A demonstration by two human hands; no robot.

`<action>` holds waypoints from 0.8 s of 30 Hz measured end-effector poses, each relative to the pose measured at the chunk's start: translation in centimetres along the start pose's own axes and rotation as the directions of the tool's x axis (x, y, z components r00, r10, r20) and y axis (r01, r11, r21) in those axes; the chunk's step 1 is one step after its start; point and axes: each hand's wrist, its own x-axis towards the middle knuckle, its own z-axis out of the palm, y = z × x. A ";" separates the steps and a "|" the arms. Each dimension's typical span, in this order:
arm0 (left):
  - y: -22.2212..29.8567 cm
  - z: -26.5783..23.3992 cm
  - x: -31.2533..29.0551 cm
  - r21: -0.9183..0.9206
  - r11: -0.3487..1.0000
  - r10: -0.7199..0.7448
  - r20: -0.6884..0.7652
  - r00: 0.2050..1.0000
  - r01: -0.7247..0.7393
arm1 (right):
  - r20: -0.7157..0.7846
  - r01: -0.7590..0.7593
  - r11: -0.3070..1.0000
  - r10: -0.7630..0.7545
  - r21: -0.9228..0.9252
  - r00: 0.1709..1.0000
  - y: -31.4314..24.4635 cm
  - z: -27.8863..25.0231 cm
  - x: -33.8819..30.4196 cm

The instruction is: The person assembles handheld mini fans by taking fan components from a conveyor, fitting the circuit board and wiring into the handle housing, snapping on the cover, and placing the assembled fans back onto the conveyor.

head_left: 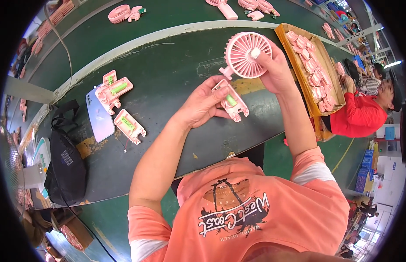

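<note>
My left hand (203, 102) is closed on a pink fan handle shell (236, 111) with a green cylindrical battery (231, 100) inside it. In my right hand (275, 67) is a round pink fan head (244, 59) with radial ribs, gripped by its right side with the thumb at the pale centre. The fan head's short neck points down toward the shell; whether the two parts touch I cannot tell. To the left on the dark table lie more pink shells with batteries (118, 88), and one more shell (128, 126) with a thin wire trailing from it.
Beneath the left shells is a bluish-purple phone (98, 115). A black bag (65, 166) rests at the table's left end. On the right stands a yellow-edged box (305, 78) of pink parts, with a red-clad person (360, 113) beyond. Fan parts (124, 14) lie across the pale rail (168, 31).
</note>
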 end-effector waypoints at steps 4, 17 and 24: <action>0.2 -0.3 -0.5 -0.188 0.981 -0.022 0.173 0.985 0.055 | -0.092 0.050 0.998 -0.047 0.028 0.995 1.1 0.2 -0.2; 0.3 0.7 -1.6 0.057 0.982 -0.187 0.267 0.945 0.179 | -0.170 -0.065 0.913 0.144 0.402 0.975 1.1 -0.6 -0.9; -0.2 1.8 -1.7 0.195 0.969 -0.178 0.137 0.974 0.150 | -0.169 -0.096 0.938 0.160 0.332 0.973 0.9 0.8 -1.2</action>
